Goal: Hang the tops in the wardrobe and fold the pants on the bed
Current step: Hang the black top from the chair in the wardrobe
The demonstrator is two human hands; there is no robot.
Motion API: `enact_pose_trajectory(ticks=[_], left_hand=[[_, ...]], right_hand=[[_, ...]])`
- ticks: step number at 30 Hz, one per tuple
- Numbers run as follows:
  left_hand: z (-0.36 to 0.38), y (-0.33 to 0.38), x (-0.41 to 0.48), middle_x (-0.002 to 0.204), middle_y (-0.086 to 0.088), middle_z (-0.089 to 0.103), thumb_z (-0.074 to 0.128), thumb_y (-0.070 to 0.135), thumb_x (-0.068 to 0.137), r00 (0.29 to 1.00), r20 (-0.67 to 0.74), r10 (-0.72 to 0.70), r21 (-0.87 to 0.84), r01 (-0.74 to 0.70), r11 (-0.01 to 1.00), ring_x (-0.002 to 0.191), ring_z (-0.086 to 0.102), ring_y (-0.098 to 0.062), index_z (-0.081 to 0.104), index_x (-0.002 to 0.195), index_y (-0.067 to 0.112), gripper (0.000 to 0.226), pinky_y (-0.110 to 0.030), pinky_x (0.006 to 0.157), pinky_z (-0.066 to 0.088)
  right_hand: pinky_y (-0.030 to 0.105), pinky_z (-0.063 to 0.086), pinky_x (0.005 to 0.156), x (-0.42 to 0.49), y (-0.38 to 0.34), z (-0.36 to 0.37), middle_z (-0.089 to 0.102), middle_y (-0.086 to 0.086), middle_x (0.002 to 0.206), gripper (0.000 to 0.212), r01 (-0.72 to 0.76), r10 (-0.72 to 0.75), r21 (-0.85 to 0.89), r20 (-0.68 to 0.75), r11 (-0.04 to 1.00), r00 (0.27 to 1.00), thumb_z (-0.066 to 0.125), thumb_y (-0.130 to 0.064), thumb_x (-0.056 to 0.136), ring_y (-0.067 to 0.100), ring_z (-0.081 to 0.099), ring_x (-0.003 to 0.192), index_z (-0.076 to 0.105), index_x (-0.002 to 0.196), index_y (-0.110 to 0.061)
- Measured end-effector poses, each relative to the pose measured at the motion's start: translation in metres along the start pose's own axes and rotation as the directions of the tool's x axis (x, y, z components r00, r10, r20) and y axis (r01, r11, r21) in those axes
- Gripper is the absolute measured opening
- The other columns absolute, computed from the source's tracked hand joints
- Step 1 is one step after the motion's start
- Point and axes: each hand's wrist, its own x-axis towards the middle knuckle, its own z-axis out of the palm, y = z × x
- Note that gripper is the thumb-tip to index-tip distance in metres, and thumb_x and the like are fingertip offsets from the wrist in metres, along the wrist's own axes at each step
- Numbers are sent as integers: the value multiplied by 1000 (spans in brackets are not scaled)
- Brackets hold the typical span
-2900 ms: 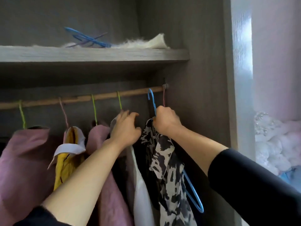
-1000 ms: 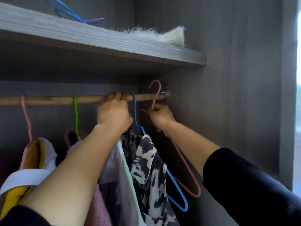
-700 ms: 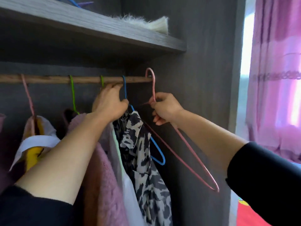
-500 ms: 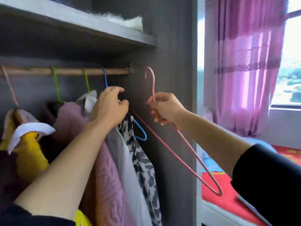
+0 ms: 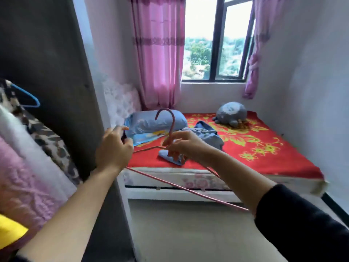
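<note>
My right hand pinches the neck of an empty pink wire hanger, hook pointing up, in front of the bed. My left hand hovers beside the hanger's left tip with loosely curled fingers, holding nothing. A crumpled blue-grey garment lies on the red floral blanket, with a smaller light blue piece near the bed's front edge. At the left, tops hang in the wardrobe: a black-and-white patterned top on a blue hanger, a white top and a fuzzy pink top.
A blue pillow and a grey plush toy lie at the bed's far side. Pink curtains frame the window. Grey floor lies between me and the bed. A yellow garment shows at the lower left.
My right hand lifted the pink hanger off the rail and carried it out of the wardrobe. My left hand let go of the rail. My view swung right toward the bed.
</note>
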Motion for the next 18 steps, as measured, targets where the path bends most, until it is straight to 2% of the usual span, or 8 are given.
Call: enact_pose_trajectory(ticks=[3,6,12,15,18], left_hand=[[54,52,-47,121,-13,59,54,12,84,985,169,33,-54,-24,998,108,55,-33,61,118,14,35,-37,86,44],[97,115,-91,120,-15,59,54,9,83,948,285,141,-168,-95,981,111,53,-32,61,117,11,35,-38,88,44],[158,253,-197,123,-9,59,55,12,83,860,414,299,-321,-169,932,111,56,-27,60,119,16,37,-37,90,45],[180,321,-263,126,-6,57,55,13,82,810,484,332,-373,-152,915,114,53,-25,58,121,20,39,-37,91,45],[197,385,-332,126,-6,55,54,12,81,740,563,367,-414,-132,901,113,53,-26,56,123,20,43,-36,87,44]], right_hand=[[21,44,39,-61,34,-43,61,17,73,19,-116,111,-73,-66,991,992,57,6,86,17,54,51,65,85,-11],[20,45,42,-126,60,-88,65,10,74,18,-212,193,-115,-153,971,969,57,0,88,10,57,51,66,86,-16],[18,41,41,-273,107,-178,65,5,72,14,-352,296,-93,-370,931,881,56,-7,89,8,57,52,68,91,-15],[14,38,39,-353,127,-223,62,3,70,15,-370,309,-41,-470,928,827,57,-5,89,1,55,48,68,90,-16],[16,38,43,-430,143,-267,60,0,70,19,-404,321,-28,-560,914,764,56,-5,89,-1,52,47,68,87,-19]])
